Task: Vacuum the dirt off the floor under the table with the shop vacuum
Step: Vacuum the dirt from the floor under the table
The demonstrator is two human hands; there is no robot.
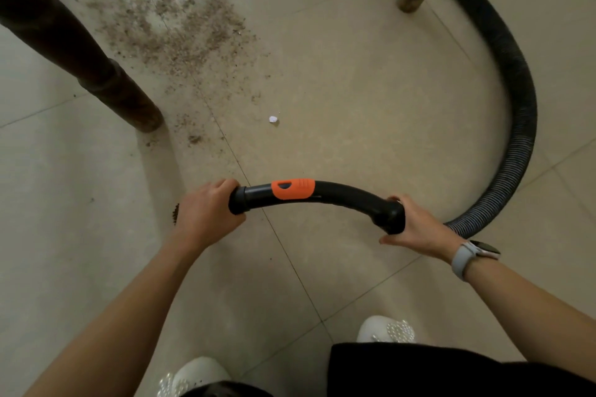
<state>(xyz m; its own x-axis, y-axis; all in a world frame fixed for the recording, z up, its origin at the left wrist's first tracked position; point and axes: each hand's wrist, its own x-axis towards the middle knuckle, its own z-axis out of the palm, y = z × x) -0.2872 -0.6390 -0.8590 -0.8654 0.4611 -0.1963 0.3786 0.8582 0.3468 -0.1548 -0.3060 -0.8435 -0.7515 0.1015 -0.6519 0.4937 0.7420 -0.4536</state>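
Now we hold the curved hose handle (309,195) crosswise: left hand (206,216) wrapped over its open end, right hand (416,229) gripping the cuff. Dirt (174,19) lies ahead between table legs (96,64) (untouched). We should swing the mouth down toward it.

both hands (206,216) (416,226) curled (gripping), forearms extended forward

The person's arms are bare; a pale grey strapped wristwatch (469,256) sits at four o'clock, white bead-decorated shoes (385,329) and a black garment (451,371) toward six.
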